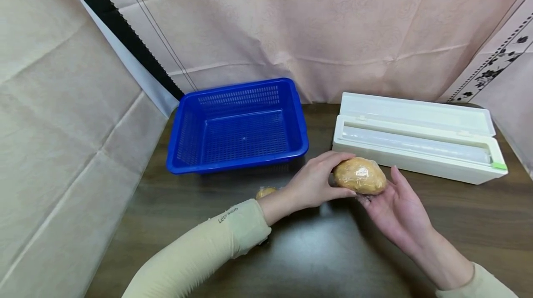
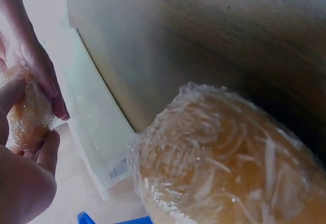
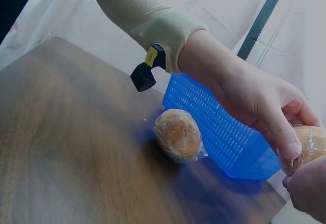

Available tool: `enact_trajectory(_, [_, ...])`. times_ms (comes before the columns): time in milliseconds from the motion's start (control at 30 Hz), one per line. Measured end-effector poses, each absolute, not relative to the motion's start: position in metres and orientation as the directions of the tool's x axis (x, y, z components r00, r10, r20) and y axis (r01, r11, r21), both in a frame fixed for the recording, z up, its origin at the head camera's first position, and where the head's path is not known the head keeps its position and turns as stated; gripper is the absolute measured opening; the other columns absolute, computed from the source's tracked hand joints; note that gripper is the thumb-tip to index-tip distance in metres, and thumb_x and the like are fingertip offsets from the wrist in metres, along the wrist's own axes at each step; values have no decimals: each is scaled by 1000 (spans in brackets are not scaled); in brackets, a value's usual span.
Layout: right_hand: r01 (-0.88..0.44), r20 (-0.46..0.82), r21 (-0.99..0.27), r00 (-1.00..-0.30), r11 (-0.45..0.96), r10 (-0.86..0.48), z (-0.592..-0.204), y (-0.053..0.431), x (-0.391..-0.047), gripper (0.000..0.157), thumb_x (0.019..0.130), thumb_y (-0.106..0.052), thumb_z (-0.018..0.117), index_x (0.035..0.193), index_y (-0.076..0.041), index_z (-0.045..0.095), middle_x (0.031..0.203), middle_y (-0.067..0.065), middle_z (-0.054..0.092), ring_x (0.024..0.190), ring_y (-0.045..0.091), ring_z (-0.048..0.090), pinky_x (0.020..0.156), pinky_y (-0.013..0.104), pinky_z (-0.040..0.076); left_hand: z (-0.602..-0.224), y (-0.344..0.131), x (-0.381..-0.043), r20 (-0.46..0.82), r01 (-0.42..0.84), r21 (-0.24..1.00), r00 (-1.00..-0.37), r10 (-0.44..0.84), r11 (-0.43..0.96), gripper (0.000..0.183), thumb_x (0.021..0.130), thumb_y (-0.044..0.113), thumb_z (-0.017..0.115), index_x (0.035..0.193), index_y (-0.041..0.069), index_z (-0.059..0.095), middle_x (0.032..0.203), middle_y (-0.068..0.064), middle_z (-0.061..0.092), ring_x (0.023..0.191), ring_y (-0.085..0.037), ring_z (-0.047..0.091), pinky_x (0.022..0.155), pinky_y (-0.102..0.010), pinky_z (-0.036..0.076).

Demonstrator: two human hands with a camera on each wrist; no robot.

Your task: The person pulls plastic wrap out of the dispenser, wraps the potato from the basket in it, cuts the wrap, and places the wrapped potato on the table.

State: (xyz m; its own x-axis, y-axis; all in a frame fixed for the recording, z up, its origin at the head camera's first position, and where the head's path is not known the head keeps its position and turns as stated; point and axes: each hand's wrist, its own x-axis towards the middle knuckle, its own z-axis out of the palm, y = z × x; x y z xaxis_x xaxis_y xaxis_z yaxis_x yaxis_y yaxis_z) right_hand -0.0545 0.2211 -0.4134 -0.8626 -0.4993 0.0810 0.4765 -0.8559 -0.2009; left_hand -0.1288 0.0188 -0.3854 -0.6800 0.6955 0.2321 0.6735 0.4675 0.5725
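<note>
Above the table, my left hand [image 1: 314,182] holds a bread roll [image 1: 360,176] wrapped in clear cling film, thumb on the near side and fingers over the far side. My right hand [image 1: 401,214] is palm up at the roll's right end, its thumb raised and its fingers partly hidden beneath the roll. A second wrapped roll [image 3: 177,135] lies on the table beside the blue basket; in the head view my left forearm covers most of it. That same roll [image 2: 219,158] looms large in the left wrist view.
A blue plastic basket [image 1: 237,166] stands at the back left with nothing inside. At the back right sits a white cling film dispenser [image 1: 416,154], lid up, a film roll [image 1: 416,143] inside. Cloth drapes [image 1: 325,34] hang behind the wooden table [image 1: 166,242].
</note>
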Motion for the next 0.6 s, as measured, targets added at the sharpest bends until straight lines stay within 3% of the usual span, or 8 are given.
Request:
enact_trajectory(33, [479, 83, -202, -861, -854, -502, -413, 221, -55, 62, 104, -47, 21, 150, -5, 21, 149, 13, 36, 138, 22, 35, 116, 31, 3, -385, 18, -129, 233, 673, 572, -681, 694, 468, 72, 75, 43, 81, 136, 20, 50, 131, 7, 56, 122, -2, 48, 101, -15, 36])
enact_trajectory(100, [491, 102, -184, -852, -851, -514, -414, 221, -55, 63, 104, -48, 21, 143, 0, 35, 150, 14, 35, 140, 22, 33, 117, 31, 3, -385, 17, -128, 235, 671, 574, -684, 691, 470, 72, 75, 43, 81, 136, 21, 50, 131, 7, 56, 122, -2, 48, 100, -14, 36])
enact_trajectory(233, [509, 87, -179, -844, -842, -529, -414, 222, -57, 65, 103, -50, 22, 145, -1, 33, 150, 14, 34, 142, 21, 27, 116, 31, 0, -384, 15, -128, 232, 663, 583, -690, 686, 470, 72, 75, 43, 81, 136, 21, 50, 131, 7, 56, 121, -2, 48, 101, -15, 36])
enact_trajectory(333, [507, 43, -227, -847, -831, -529, -414, 223, -57, 68, 103, -50, 24, 154, -8, 9, 157, 12, 18, 147, 17, 8, 116, 31, -3, -385, 14, -127, 222, 663, 585, -685, 694, 468, 73, 75, 42, 81, 137, 20, 50, 132, 6, 55, 122, -3, 48, 101, -16, 37])
enact_trajectory(433, [507, 15, -275, -847, -817, -531, -413, 222, -58, 74, 103, -51, 24, 151, -16, -20, 159, 9, 0, 145, 13, -11, 116, 31, -5, -386, 13, -126, 208, 664, 579, -682, 701, 474, 73, 76, 42, 80, 138, 20, 49, 133, 5, 55, 122, -3, 49, 101, -18, 37])
enact_trajectory(467, [508, 14, -281, -846, -814, -533, -412, 221, -59, 76, 103, -51, 24, 148, -17, -27, 159, 9, 0, 145, 13, -12, 115, 31, -6, -386, 13, -126, 203, 664, 577, -681, 703, 477, 72, 76, 42, 80, 138, 20, 49, 132, 5, 55, 121, -4, 49, 101, -18, 38])
enact_trajectory(600, [519, 31, -258, -838, -815, -544, -414, 220, -59, 76, 103, -51, 22, 148, -17, -28, 157, 11, 18, 146, 15, 3, 115, 31, -2, -386, 11, -125, 191, 661, 570, -685, 703, 488, 72, 76, 42, 80, 138, 21, 49, 129, 5, 56, 117, -4, 51, 99, -19, 40])
